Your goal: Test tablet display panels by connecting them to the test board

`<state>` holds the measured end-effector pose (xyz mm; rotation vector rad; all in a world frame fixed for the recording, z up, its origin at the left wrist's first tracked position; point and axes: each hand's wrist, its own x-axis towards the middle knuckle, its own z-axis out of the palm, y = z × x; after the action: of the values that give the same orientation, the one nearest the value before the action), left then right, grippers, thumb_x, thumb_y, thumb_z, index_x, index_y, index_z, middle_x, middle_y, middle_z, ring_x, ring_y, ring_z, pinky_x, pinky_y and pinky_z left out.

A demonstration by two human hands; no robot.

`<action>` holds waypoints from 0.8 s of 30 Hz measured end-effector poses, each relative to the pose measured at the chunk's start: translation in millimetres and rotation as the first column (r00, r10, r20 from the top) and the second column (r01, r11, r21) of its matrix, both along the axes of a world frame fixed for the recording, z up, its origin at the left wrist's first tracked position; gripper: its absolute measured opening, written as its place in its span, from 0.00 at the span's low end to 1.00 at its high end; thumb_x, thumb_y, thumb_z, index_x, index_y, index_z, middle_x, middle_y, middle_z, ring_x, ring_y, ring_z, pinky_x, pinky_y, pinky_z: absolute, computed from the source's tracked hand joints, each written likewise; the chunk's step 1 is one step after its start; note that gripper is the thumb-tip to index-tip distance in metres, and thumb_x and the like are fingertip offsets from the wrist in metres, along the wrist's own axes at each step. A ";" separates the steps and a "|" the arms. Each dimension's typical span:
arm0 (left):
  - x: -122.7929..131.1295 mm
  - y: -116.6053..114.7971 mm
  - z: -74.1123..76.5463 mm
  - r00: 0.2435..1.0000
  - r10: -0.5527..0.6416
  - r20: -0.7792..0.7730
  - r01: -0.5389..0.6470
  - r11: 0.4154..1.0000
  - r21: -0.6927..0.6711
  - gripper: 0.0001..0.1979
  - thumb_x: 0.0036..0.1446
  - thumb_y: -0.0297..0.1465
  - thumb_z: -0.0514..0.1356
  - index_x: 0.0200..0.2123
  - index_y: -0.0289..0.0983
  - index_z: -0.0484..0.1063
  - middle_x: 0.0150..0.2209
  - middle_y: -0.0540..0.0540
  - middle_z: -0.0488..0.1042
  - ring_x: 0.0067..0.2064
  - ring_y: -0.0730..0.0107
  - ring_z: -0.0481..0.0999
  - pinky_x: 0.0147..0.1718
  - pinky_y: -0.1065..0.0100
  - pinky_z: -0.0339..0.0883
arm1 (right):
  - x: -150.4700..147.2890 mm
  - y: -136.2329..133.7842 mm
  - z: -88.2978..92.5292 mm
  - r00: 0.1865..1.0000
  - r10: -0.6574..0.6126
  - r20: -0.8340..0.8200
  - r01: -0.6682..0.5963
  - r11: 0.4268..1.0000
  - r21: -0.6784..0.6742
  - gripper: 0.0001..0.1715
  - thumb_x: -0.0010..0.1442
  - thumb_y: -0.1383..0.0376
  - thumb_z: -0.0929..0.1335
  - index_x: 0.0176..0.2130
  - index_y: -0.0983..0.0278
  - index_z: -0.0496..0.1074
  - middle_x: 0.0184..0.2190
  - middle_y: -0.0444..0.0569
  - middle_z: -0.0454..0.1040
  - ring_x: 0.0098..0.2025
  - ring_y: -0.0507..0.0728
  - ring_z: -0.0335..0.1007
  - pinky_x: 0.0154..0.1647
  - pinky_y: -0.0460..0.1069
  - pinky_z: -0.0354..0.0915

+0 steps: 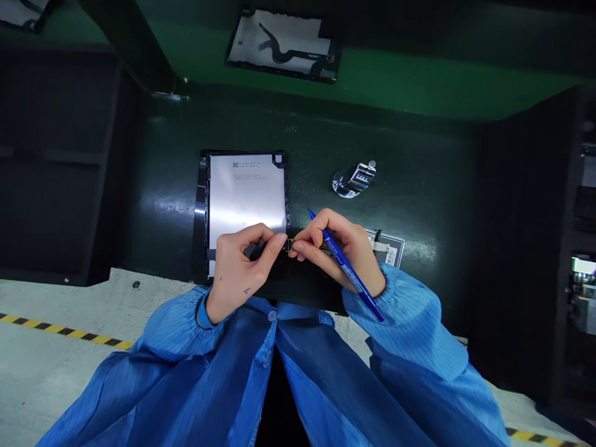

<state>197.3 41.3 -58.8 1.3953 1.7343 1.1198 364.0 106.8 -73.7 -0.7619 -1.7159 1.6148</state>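
Observation:
A flat display panel (246, 198) with a silvery back and small printed text lies on the dark bench. Over its lower right corner, my left hand (244, 264) pinches a black flex cable (287, 245) with a small gold-edged connector at its end. My right hand (342, 245) meets it there, thumb and forefinger closed at the connector's right side. A blue marker pen (347, 267) is also held in my right hand, slanting across the fingers with its tip pointing up and away. The fingers partly cover the cable.
A chrome tally counter (355, 180) stands right of the panel. Beneath my right wrist lies a flat piece with a white label (391, 253). Another panel with a black cable (284, 46) rests on the green surface at the back. Black shelf units (56, 161) flank the bench.

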 end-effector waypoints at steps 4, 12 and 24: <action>0.6 -0.8 -0.6 0.999 0.012 -0.033 -0.011 1.000 0.015 0.15 0.60 0.34 0.61 0.21 0.37 0.70 0.18 0.54 0.67 0.22 0.78 0.62 0.22 0.72 0.56 | -0.8 -0.8 -1.4 1.000 -0.020 -0.017 0.020 1.000 0.010 0.19 0.58 0.67 0.74 0.29 0.62 0.60 0.29 0.43 0.77 0.29 0.50 0.76 0.32 0.43 0.70; 0.3 0.5 -0.6 0.998 -0.036 -0.051 0.038 0.999 0.038 0.14 0.59 0.32 0.61 0.21 0.36 0.70 0.19 0.54 0.68 0.22 0.78 0.63 0.22 0.73 0.57 | -0.6 -1.4 0.2 1.000 -0.006 -0.021 0.007 1.000 0.009 0.21 0.58 0.67 0.74 0.28 0.62 0.58 0.28 0.43 0.76 0.29 0.49 0.76 0.31 0.42 0.70; 5.9 -2.3 -1.9 0.998 -0.013 0.068 0.006 0.995 0.098 0.13 0.60 0.31 0.62 0.23 0.37 0.72 0.19 0.55 0.69 0.21 0.79 0.64 0.21 0.74 0.58 | 2.5 -1.2 0.4 1.000 0.001 -0.026 0.001 0.998 0.055 0.21 0.58 0.69 0.74 0.27 0.62 0.58 0.29 0.42 0.76 0.30 0.49 0.76 0.33 0.43 0.70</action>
<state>203.2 39.0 -60.7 1.4045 1.6426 1.2480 366.5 105.6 -73.3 -0.7109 -1.7344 1.5642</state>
